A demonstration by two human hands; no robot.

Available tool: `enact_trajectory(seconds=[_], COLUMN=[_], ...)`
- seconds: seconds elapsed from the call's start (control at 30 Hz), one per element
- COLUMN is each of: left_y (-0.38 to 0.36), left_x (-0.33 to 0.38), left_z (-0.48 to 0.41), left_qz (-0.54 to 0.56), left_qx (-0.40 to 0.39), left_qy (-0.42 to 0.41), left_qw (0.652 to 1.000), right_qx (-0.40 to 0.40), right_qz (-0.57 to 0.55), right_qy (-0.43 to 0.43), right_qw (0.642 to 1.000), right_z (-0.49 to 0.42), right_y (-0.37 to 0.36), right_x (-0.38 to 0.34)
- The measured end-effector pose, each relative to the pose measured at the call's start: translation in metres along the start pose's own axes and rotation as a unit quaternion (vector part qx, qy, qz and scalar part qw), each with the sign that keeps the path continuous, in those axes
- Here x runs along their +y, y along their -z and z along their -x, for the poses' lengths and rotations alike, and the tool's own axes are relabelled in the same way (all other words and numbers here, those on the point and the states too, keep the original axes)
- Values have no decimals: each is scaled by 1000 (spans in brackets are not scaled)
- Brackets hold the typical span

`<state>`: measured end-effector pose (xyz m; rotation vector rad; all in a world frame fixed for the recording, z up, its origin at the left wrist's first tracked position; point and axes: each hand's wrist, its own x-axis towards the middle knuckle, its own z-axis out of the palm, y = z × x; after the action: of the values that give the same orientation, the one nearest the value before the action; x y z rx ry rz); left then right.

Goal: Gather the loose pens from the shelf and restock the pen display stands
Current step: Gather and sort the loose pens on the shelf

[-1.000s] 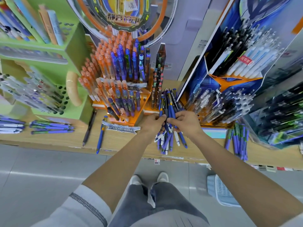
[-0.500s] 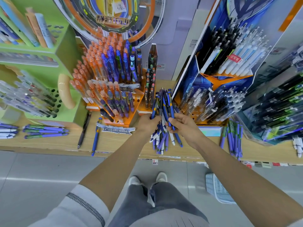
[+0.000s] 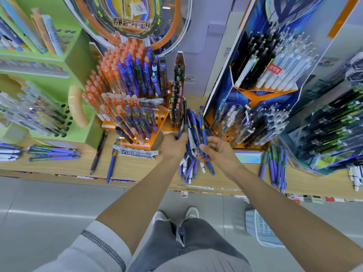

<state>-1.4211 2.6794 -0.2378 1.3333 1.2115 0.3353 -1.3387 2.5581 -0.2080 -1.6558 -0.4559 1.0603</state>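
Head view: grip of left hand (image 3: 173, 146) and right hand (image 3: 218, 152) curled round slim blue pens (image 3: 201, 123).

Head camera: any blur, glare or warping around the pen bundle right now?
Head view: bundle of pens, left hand and right hand reasonably sharp; clear pens at the left edge smeared; light streak on the floor; wide-angle bows the shelf edge.

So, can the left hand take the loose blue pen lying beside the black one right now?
Probably not yet: the left hand grips the pen bundle, though the way to the blue pen looks free.
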Motion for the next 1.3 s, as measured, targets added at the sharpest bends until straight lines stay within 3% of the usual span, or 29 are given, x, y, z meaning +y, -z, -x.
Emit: enact_trajectory(seconds=[0.27, 0.4, 0.53, 0.7, 0.9, 1.07, 1.3], left_y=[-1, 12, 42, 88, 128, 177, 249], left_x=[4, -1, -26, -57, -56, -73, -107], left_z=[2, 15, 36, 48, 49, 50, 29], left_qz=[-11, -58, -10, 7, 96, 62, 10], left_qx=[-13, 5, 5, 13, -83, -143, -73], left_qy=[-3, -93, -153, -118, -37, -35, -34], left_qw=[1000, 994, 988, 993, 991, 987, 997], right_qx=[-18, -42, -93, -49, 46, 64, 23], right_qz=[27, 15, -15, -52, -82, -109, -49], right_qy=[13, 45, 74, 60, 54, 26, -32], right_qw=[999, 998, 993, 996, 994, 992, 998], right_z=[2, 5, 12, 17, 45, 75, 85], right_y=[7, 3, -15, -52, -111, -173, -244], right_x=[7, 2, -1, 11, 39, 64, 67])
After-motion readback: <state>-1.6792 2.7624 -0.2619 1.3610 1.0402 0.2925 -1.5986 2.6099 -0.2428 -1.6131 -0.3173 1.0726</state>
